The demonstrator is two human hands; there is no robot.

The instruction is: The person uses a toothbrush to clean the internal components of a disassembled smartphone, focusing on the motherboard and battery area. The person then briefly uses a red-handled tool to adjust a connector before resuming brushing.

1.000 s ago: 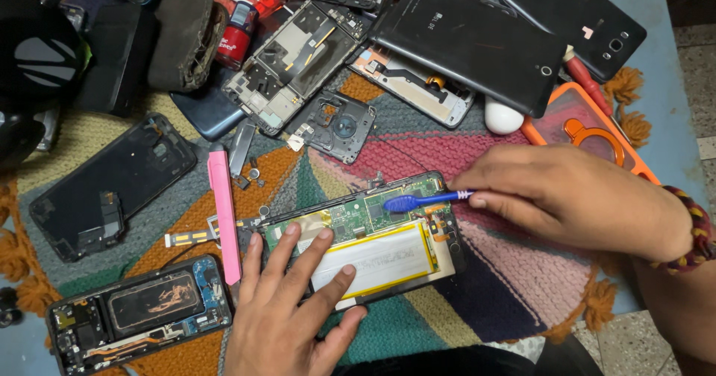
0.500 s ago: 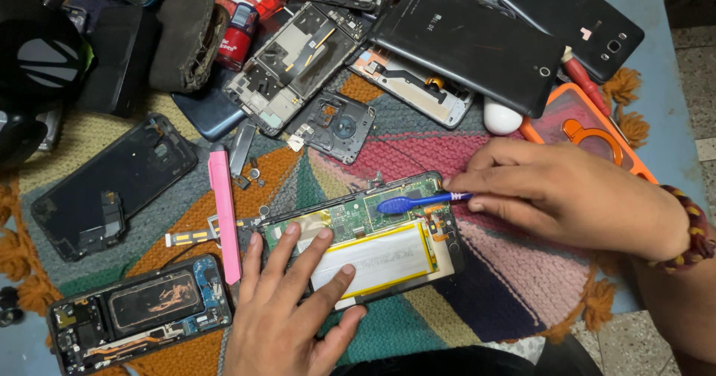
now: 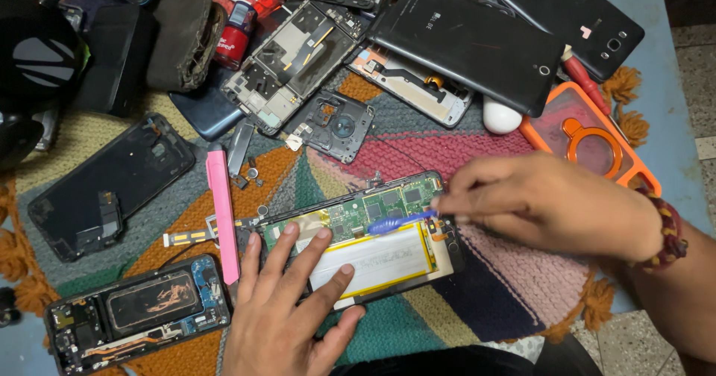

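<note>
Under the spread fingers of the left hand (image 3: pixel 287 312) lies an opened phone (image 3: pixel 358 242), its white, yellow-edged battery and green circuit board bare; the fingers press flat on it, grasping nothing. At the board's far edge, the right hand (image 3: pixel 552 204) pinches a blue pry tool (image 3: pixel 395 223) between thumb and fingertips, its tip resting on the board beside the battery. Just left of the left fingers lies a pink stick (image 3: pixel 221 212), and beyond it another gutted phone (image 3: pixel 138 312). Farther off, past both sets of fingers, a striped woven mat (image 3: pixel 485 152) carries a small camera frame (image 3: pixel 332 126), a stripped chassis (image 3: pixel 294 63), a black tablet back (image 3: pixel 470 40) and an orange case (image 3: pixel 589 145).
</note>
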